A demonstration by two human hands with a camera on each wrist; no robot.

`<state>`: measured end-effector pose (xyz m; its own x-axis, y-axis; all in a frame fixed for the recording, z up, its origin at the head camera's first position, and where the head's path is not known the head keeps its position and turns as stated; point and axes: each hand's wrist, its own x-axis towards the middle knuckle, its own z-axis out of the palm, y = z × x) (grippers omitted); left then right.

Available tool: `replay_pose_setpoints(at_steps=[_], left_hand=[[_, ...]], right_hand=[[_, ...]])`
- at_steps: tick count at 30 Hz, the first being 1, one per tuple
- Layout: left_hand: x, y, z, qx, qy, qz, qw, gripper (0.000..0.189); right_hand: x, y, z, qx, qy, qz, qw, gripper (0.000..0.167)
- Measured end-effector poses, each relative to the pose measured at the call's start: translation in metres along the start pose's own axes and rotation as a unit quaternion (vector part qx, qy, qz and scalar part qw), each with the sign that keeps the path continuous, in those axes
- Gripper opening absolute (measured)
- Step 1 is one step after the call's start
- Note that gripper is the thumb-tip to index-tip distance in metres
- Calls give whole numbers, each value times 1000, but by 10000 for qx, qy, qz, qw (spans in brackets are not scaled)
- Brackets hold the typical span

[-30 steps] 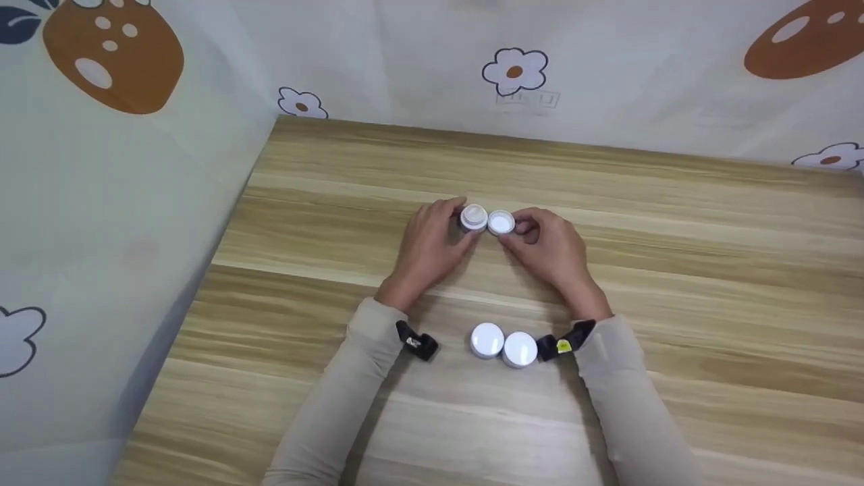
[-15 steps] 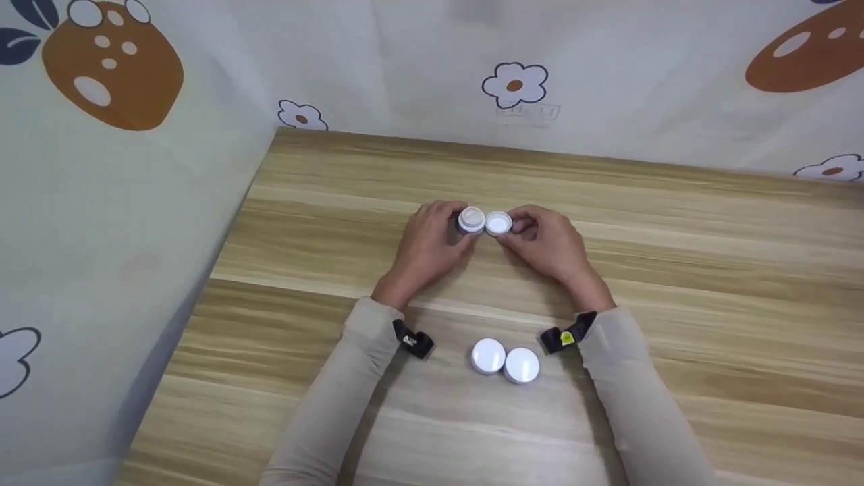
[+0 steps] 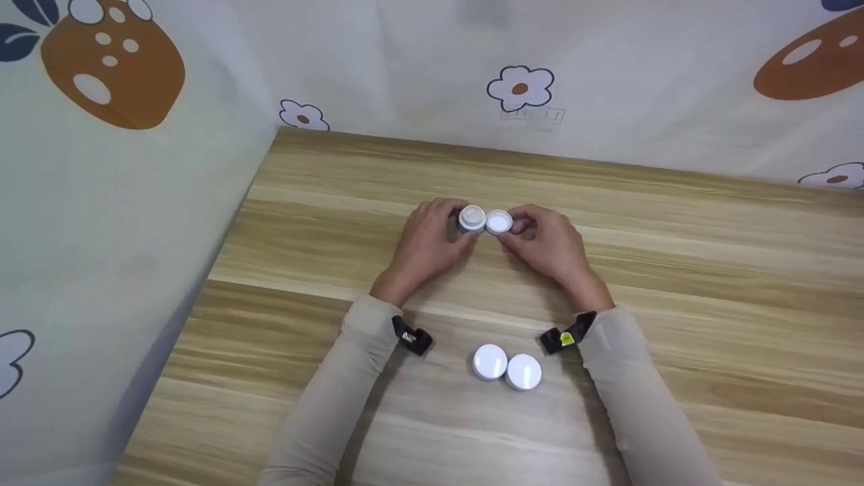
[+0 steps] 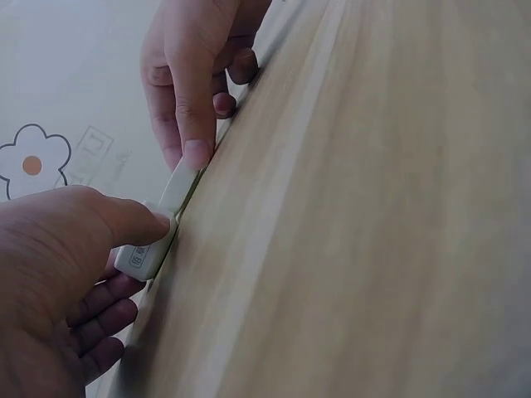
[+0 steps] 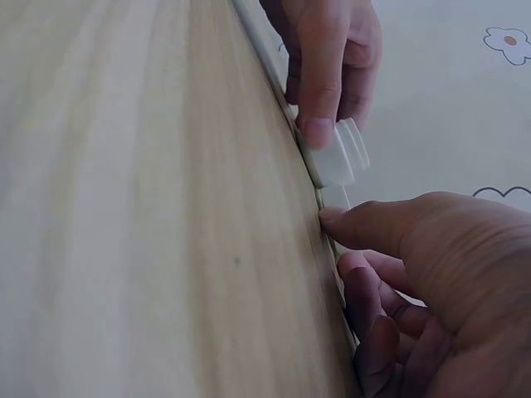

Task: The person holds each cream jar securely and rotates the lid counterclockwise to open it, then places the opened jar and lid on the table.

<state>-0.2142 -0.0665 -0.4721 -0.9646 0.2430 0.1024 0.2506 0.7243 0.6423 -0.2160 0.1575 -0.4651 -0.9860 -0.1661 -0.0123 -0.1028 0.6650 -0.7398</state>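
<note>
1. Gripping the small white jar [image 3: 471,227] with the left hand [image 3: 430,244]: curling the thumb along the near side and the index finger around the far side, leaving the right side of the rim uncovered.
2. Standing the jar upright on the surface [image 3: 317,236], pointing the stepped neck upward, with the short axis running straight up from the wood rather than along it.
3. Passing rightward from jar to lid along an almost level line, side by side: perhaps touching, perhaps sitting just apart, being too tight to tell from these views.
4. Lying flat with the white lid [image 3: 499,223], showing its hollow side upward, well below a position over the neck.
5. Having a white-topped container [image 3: 489,362] and its right-hand twin [image 3: 524,371] standing between the forearms, nearer the person, well apart from the fingers.
6. Pinching the lid from its right with the right hand [image 3: 553,244], between thumb and index finger; being nearer to the lid than to the jar, and facing the left hand across both.
</note>
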Motion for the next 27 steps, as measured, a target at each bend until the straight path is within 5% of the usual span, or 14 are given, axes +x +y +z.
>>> replay_pose_setpoints(at_steps=[8,15,21,27], left_hand=[[-4,-1,-6,-38,-164,-44,9998,67],[-21,8,-16,-132,-104,-86,9998,69],[-44,11,-17,-682,-146,429,9966,57],[-72,14,-20,-1054,-645,905,9882,53]], right_hand=[[1,1,-6,452,-227,-268,9984,46],[-14,-4,-16,332,-354,-728,9962,40],[-37,-16,-21,342,-593,-952,9931,35],[-63,-26,-27,145,-670,-1289,9893,34]])
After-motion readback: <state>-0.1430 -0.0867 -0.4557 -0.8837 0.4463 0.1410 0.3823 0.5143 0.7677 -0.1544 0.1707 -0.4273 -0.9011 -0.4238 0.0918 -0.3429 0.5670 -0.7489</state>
